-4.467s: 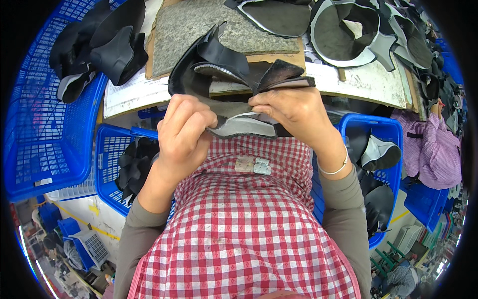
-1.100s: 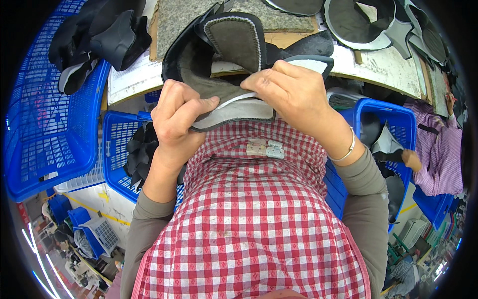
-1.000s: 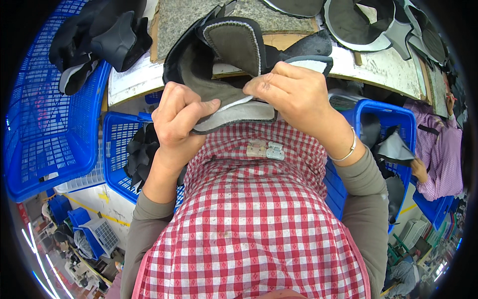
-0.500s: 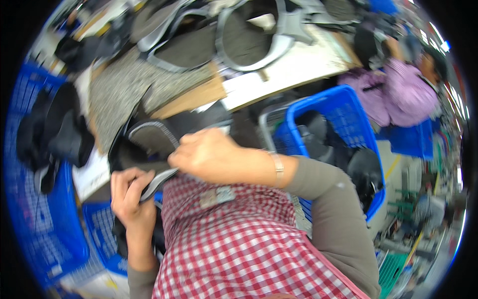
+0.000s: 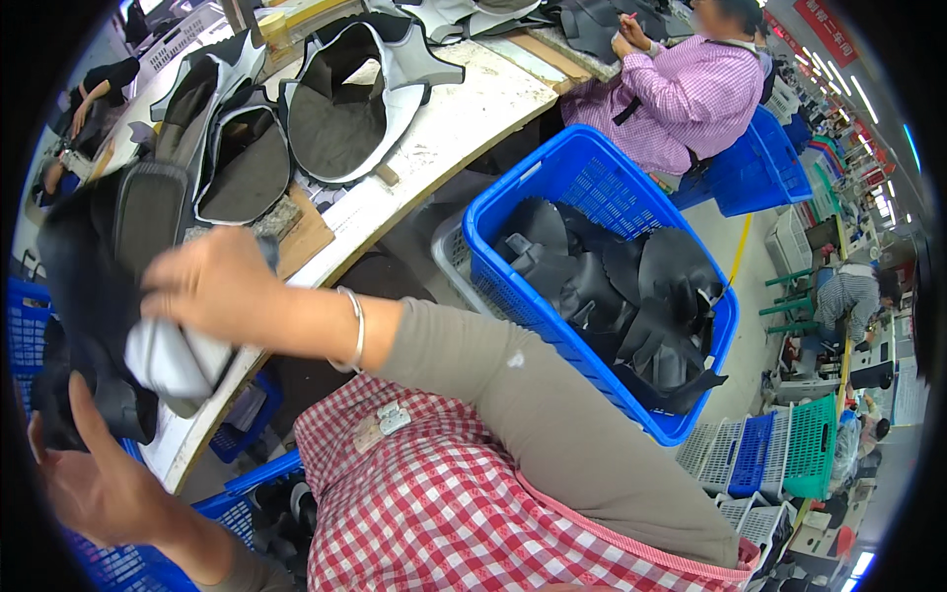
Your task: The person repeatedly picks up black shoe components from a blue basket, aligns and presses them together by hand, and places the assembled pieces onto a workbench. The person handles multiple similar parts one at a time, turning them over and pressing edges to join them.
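Note:
My right hand (image 5: 222, 286) reaches across to the left, its blurred fingers closed on a black leather boot upper (image 5: 89, 266) with a whitish lining part (image 5: 163, 360) below the fingers. The upper hangs at the table's left end, partly smeared by motion. Lower left, my left hand (image 5: 99, 479) is open with thumb and fingers apart, just below the upper and holding nothing. Beyond my right hand, grey-lined boot uppers (image 5: 340, 133) stand on the white table (image 5: 444, 109).
To my right, a blue basket (image 5: 592, 143) holds many black leather pieces (image 5: 631, 296). Another blue basket (image 5: 237, 518) sits low on the left. A co-worker in a pink checked top (image 5: 691, 89) works at the far side. Green and white crates (image 5: 811, 444) stand at the right.
My hands have parted and moved left, the right carrying the upper from in front of my apron. My left hand has let go of it. The view has turned rightward.

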The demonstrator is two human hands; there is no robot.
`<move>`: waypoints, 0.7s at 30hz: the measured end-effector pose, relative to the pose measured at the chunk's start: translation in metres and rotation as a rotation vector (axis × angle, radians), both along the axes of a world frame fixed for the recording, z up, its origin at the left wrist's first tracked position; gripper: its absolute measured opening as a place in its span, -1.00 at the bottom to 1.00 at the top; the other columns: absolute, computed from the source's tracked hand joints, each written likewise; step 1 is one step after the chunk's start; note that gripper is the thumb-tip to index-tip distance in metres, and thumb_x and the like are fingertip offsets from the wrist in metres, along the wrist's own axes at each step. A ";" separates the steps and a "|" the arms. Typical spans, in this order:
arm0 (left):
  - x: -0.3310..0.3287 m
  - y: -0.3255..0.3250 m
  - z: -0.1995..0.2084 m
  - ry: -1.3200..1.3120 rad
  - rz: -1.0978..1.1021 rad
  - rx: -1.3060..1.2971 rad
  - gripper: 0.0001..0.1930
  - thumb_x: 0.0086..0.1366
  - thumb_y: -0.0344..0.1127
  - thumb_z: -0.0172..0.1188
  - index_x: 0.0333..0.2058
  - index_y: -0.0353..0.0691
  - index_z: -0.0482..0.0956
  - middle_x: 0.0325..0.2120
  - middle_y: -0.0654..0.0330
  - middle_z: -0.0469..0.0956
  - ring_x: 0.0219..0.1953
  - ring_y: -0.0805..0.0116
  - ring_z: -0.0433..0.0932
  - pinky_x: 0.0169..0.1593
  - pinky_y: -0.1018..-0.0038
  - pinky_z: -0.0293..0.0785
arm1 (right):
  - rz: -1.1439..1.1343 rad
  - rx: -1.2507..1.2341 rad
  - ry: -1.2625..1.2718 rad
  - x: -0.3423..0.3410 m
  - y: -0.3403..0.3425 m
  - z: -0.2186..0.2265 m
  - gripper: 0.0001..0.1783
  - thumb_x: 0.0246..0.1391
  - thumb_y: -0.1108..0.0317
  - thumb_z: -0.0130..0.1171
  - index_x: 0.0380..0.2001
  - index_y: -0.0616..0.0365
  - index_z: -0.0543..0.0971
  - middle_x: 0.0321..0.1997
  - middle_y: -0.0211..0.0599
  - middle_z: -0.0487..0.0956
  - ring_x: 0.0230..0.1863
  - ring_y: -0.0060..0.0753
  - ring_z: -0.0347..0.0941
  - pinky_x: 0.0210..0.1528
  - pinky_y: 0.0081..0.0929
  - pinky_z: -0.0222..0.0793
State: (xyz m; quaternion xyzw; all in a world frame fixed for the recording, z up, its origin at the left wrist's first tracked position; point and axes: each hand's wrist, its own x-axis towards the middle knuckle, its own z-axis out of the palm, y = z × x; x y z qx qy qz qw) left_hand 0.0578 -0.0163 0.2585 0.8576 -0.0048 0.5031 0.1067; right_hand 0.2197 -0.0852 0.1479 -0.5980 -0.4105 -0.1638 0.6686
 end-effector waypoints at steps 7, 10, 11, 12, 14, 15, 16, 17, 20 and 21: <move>0.033 -0.026 -0.116 0.926 -0.416 0.246 -0.76 0.11 -0.47 0.33 -0.20 -0.24 0.71 -0.02 0.01 0.64 0.04 0.05 0.63 -0.01 0.22 0.60 | 0.734 0.469 1.350 0.029 -0.025 -0.070 -0.70 0.27 0.03 0.42 -0.25 0.01 0.66 -0.27 -0.40 0.69 -0.41 -0.58 0.57 -0.35 -0.58 0.50; 0.033 0.031 -0.124 0.428 -0.391 0.258 -0.79 0.09 -0.44 0.31 -0.24 -0.23 0.72 -0.11 0.10 0.66 -0.01 0.08 0.61 -0.07 0.17 0.63 | 0.764 0.606 1.665 0.010 -0.038 -0.094 -0.70 0.32 0.03 0.38 -0.11 -0.01 0.67 -0.12 -0.42 0.71 -0.15 -0.41 0.59 -0.03 -0.50 0.48; 0.032 0.043 -0.122 0.311 -0.379 0.370 -0.79 0.07 -0.39 0.31 -0.27 -0.23 0.72 -0.15 0.12 0.64 -0.06 0.12 0.61 -0.09 0.19 0.65 | 0.716 0.596 1.636 0.004 -0.042 -0.097 -0.71 0.27 0.09 0.44 -0.06 -0.05 0.66 -0.10 -0.45 0.71 -0.17 -0.39 0.57 -0.06 -0.50 0.47; 0.033 0.051 -0.119 0.283 -0.458 0.398 -0.76 0.04 -0.41 0.34 -0.25 -0.21 0.72 -0.17 0.18 0.61 -0.08 0.15 0.59 -0.05 0.16 0.66 | 0.766 0.578 1.629 0.004 -0.041 -0.095 -0.73 0.26 0.15 0.46 -0.07 -0.04 0.66 -0.11 -0.47 0.71 -0.18 -0.43 0.58 -0.18 -0.59 0.47; 0.034 0.060 -0.109 0.262 -0.546 0.278 -0.65 0.08 -0.52 0.34 -0.09 -0.25 0.68 -0.11 0.12 0.61 -0.05 0.08 0.60 0.04 0.13 0.63 | 0.773 0.600 1.689 0.006 -0.039 -0.085 -0.77 0.29 0.19 0.43 -0.11 0.00 0.65 -0.15 -0.44 0.72 -0.20 -0.50 0.60 -0.32 -0.69 0.46; 0.036 0.062 -0.105 0.330 -0.549 0.210 -0.60 0.11 -0.59 0.31 -0.02 -0.27 0.64 -0.09 0.08 0.61 -0.04 0.05 0.61 0.04 0.13 0.62 | 0.760 0.606 1.678 0.010 -0.038 -0.080 -0.78 0.30 0.19 0.42 -0.11 0.01 0.65 -0.16 -0.43 0.72 -0.20 -0.52 0.61 -0.35 -0.70 0.46; 0.038 0.063 -0.100 0.209 -0.546 0.104 -0.55 0.12 -0.67 0.24 0.03 -0.28 0.58 -0.06 0.02 0.60 -0.02 0.02 0.62 0.00 0.15 0.64 | 0.761 0.607 1.663 0.011 -0.038 -0.075 -0.79 0.29 0.20 0.43 -0.12 0.00 0.66 -0.19 -0.43 0.72 -0.22 -0.55 0.62 -0.34 -0.71 0.48; 0.040 0.063 -0.098 0.132 -0.503 0.026 -0.50 0.14 -0.76 0.17 0.08 -0.29 0.53 -0.04 -0.04 0.59 -0.01 0.00 0.63 -0.04 0.16 0.66 | 0.738 0.594 1.658 0.013 -0.038 -0.071 -0.79 0.29 0.21 0.43 -0.11 0.01 0.66 -0.18 -0.46 0.72 -0.21 -0.56 0.64 -0.31 -0.71 0.50; 0.043 0.064 -0.095 0.351 -0.563 -0.610 -0.54 0.20 -0.82 0.01 0.04 -0.30 0.54 0.00 -0.06 0.58 0.02 -0.06 0.64 -0.02 0.16 0.67 | 0.710 0.519 1.672 0.013 -0.039 -0.064 -0.83 0.35 0.19 0.36 -0.11 -0.01 0.67 -0.11 -0.49 0.73 -0.14 -0.60 0.67 -0.20 -0.70 0.57; 0.042 0.063 -0.095 0.525 -0.535 -0.795 -0.57 0.22 -0.79 0.02 0.01 -0.29 0.58 0.00 -0.03 0.59 0.03 -0.05 0.64 -0.01 0.18 0.69 | 0.640 0.353 1.590 0.011 -0.040 -0.064 -0.81 0.37 0.16 0.33 -0.10 0.00 0.67 -0.13 -0.48 0.74 -0.17 -0.61 0.68 -0.20 -0.70 0.59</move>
